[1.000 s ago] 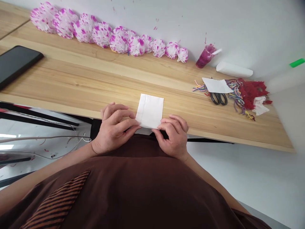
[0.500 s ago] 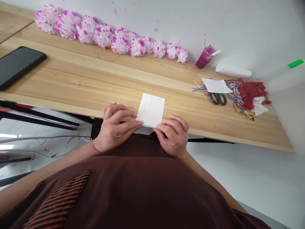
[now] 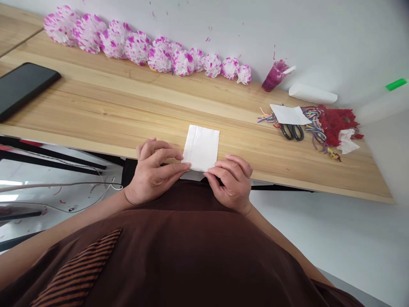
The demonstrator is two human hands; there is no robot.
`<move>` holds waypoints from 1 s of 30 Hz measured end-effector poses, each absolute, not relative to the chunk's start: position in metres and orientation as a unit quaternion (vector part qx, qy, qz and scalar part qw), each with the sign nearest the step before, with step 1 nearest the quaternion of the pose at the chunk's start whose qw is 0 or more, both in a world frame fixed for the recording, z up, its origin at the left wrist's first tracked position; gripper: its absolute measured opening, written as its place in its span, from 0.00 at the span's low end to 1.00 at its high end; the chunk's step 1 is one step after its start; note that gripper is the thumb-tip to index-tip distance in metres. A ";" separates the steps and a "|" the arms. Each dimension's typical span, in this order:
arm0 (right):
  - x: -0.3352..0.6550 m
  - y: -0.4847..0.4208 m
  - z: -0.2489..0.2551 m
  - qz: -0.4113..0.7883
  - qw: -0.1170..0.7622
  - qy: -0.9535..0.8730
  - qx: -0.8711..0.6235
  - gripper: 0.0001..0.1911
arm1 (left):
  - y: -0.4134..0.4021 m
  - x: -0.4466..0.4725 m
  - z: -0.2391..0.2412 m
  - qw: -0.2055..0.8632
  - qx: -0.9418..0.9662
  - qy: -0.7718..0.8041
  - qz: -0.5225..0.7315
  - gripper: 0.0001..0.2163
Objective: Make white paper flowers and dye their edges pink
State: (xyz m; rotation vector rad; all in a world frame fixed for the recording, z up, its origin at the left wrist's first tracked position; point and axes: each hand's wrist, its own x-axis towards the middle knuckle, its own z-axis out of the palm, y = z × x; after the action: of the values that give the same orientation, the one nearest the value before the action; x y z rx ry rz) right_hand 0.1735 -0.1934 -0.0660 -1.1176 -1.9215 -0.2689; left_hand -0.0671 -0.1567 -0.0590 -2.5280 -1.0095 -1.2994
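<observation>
A white square of layered tissue paper (image 3: 202, 147) lies at the front edge of the wooden table, its near edge at the table's rim. My left hand (image 3: 156, 167) pinches the near left corner between thumb and forefinger, the other fingers curled. At the near right corner, my right hand (image 3: 232, 181) pinches the same paper with thumb and fingers. A crease or layer line runs along the paper's left side.
A row of white paper pompoms (image 3: 138, 47) with magenta spots lines the wall. Left lies a black phone (image 3: 27, 87). Right are a cup of magenta liquid (image 3: 273, 77), a white roll (image 3: 313, 94), scissors (image 3: 292, 132), coloured strings (image 3: 316, 123) and red shreds (image 3: 337, 123).
The paper has shifted very slightly to the left against the table edge. Both hands keep their pinch on its near corners.
</observation>
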 end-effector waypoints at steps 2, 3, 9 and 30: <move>0.173 -0.193 -0.066 -0.110 0.439 -0.771 -0.447 0.07 | -0.157 -0.067 -0.058 0.062 -0.839 -0.333 -0.427 0.12; 0.173 -0.193 -0.066 -0.111 0.442 -0.771 -0.445 0.07 | -0.157 -0.067 -0.058 0.063 -0.839 -0.332 -0.426 0.12; 0.172 -0.193 -0.066 -0.112 0.443 -0.771 -0.443 0.08 | -0.157 -0.067 -0.058 0.065 -0.842 -0.329 -0.423 0.12; 0.171 -0.193 -0.066 -0.100 0.441 -0.763 -0.462 0.09 | -0.157 -0.066 -0.058 0.070 -0.832 -0.352 -0.423 0.09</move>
State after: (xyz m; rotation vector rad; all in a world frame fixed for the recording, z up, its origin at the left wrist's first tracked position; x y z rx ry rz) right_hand 0.1710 -0.1932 -0.0655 -1.1473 -1.8946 -0.2488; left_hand -0.0663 -0.1575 -0.0580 -2.5046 -1.0593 -1.2722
